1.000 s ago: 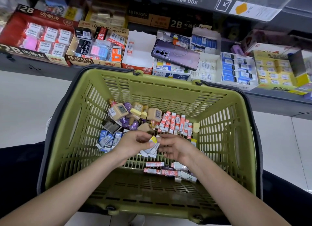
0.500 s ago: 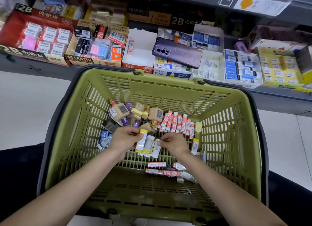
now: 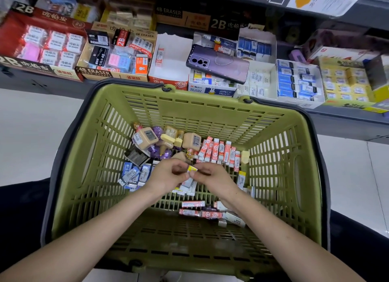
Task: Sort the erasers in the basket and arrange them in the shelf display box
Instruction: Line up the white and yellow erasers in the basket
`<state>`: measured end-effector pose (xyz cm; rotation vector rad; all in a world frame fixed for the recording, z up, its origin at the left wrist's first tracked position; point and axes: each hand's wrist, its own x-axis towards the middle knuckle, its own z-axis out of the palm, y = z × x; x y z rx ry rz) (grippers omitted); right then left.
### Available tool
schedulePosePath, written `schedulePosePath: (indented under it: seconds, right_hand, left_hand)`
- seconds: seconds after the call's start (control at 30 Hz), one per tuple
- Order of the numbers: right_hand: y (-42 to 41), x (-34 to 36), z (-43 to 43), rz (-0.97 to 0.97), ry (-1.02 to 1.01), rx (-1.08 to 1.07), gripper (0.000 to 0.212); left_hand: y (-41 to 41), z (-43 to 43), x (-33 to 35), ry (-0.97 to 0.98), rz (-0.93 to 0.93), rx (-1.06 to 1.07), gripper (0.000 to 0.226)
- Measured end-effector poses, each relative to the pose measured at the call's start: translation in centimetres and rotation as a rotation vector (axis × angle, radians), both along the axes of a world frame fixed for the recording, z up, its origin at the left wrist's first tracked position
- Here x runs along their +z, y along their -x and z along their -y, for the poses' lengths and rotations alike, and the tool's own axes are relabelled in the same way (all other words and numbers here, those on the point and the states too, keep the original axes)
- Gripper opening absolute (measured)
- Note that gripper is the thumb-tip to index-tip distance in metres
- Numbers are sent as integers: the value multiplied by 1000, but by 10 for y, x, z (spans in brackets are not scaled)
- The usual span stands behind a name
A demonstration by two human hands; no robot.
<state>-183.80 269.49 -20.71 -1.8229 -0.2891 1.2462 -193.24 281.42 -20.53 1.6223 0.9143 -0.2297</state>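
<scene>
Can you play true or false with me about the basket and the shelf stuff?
1. The olive-green plastic basket holds loose erasers. True.
2. The purple phone lies inside the basket. False: it lies on the shelf's eraser boxes.
3. The left hand and the right hand both pinch yellow-tipped white erasers. True.
4. The row of red-and-white wrapped erasers sits in the basket's near left corner. False: it sits by the far wall, right side.
5. The white cardboard display box is packed full. False: one red-and-white eraser shows inside.

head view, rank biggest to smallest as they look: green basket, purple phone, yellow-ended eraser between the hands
green basket
purple phone
yellow-ended eraser
The phone sits farther from the camera, yet the order is plain.
</scene>
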Motion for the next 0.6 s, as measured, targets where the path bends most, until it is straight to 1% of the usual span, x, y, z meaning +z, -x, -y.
schedulePosePath:
  seconds: [0.07,0.1,0.17,0.2,0.23,0.3,0.33,0.4,0.47,0.57,0.6]
  right_hand:
    - [0,-4,2,15,22,-52,6]
    - [-2,-9,4,26,48,-85,8]
    - [-4,-16,5,41,125,-136,27]
    - [-4,-19,5,45,149,-142,30]
    - [-3,-23,5,47,155,-133,28]
    - [-1,-30,2,81,183,-72,16]
    - [1,-32,1,119,204,-28,15]
    - [2,-34,2,233,257,64,19]
    - [-6,-30,9,373,321,106,27]
    - [-33,-28,38,617,521,104,21]
    - [-42,-30,49,662,607,128,20]
  left_hand:
    - [0,1,-3,-42,-2,-21,23]
    - [1,0,-4,-112,-13,-37,24]
    - [6,-4,-8,-341,-53,-107,30]
    - [8,-7,-11,-432,-78,-142,35]
    - [10,-9,-13,-477,-107,-170,39]
    - [12,-10,-18,-464,-157,-221,49]
    - [12,-10,-20,-441,-175,-244,53]
    - [13,-9,-23,-411,-196,-276,55]
    - [13,-11,-25,-399,-184,-262,55]
    - [15,-13,-23,-391,-135,-209,49]
    - [15,-13,-21,-389,-112,-201,46]
